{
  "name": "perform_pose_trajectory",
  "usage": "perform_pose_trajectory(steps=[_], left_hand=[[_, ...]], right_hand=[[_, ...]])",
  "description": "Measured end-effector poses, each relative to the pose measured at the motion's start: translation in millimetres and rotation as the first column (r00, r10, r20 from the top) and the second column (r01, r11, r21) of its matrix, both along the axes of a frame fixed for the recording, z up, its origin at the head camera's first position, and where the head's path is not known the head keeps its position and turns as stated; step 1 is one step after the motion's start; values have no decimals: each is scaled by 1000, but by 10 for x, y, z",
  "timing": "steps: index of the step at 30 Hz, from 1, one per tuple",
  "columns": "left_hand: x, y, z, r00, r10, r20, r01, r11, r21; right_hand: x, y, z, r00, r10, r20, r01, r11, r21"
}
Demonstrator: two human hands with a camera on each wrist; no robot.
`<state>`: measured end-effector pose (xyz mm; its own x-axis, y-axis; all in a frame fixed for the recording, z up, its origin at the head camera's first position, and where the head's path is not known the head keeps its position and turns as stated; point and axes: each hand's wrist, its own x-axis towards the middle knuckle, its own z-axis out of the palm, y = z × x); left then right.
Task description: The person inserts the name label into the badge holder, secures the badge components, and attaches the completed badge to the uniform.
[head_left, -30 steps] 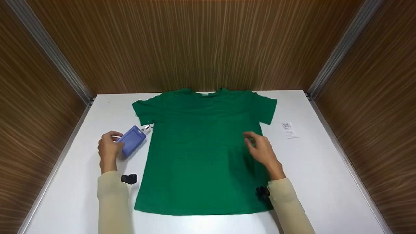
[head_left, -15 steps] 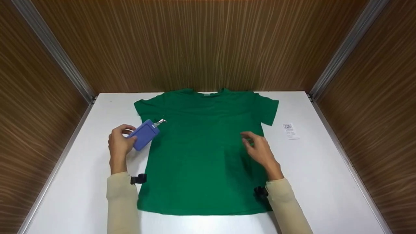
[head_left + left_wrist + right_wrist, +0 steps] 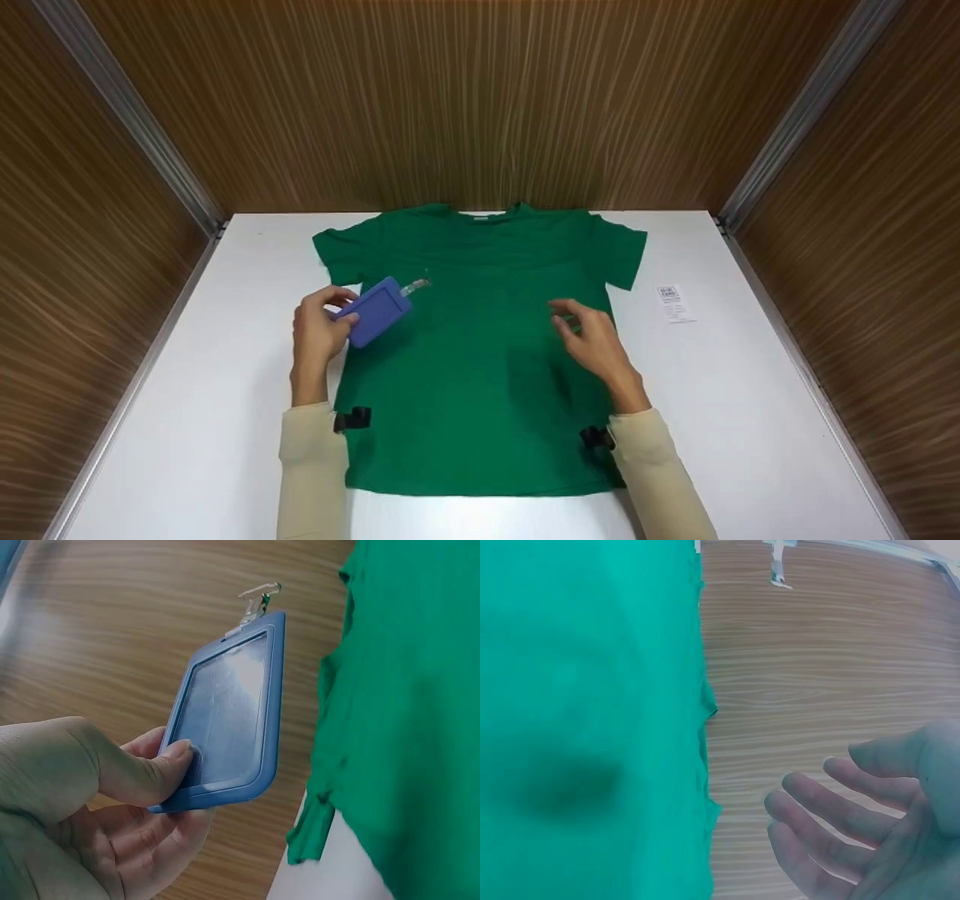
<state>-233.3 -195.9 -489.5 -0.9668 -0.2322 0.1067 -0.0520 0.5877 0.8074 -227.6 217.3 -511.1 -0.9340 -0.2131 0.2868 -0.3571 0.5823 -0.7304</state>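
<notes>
The left grip pinches the blue badge holder at its lower end, thumb on the front face, fingers behind. From this grip, the badge holder's long axis runs diagonally forward and right, over the near side of the green shirt; the clip forms its far tip. The left grip is the nearer hand. The right grip, well apart across the shirt, is released, fingers loosely bent. Between and beneath the grips, the shirt lies flat on the table, collar forward. Right of the right grip lies the paper slip. Count: one badge holder, one clip, one shirt, one paper slip.
</notes>
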Motion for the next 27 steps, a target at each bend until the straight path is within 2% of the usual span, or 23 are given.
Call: perform_pose_trajectory(steps=[6, 14, 21, 27], left_hand=[[-10, 199, 43, 996, -79, -50, 80, 997, 14], [3, 445, 93, 983, -171, -66, 173, 985, 25], [28, 632, 159, 970, -224, -95, 226, 974, 19], [41, 754, 183, 948, -274, -160, 275, 961, -20]], right_hand=[[-19, -81, 37, 999, 45, 2, -45, 998, -34], [-15, -126, 102, 996, 89, -7, -89, 994, -63], [6, -131, 153, 997, 80, -2, -80, 994, -75], [11, -150, 168, 998, 68, 5, -68, 993, -93]])
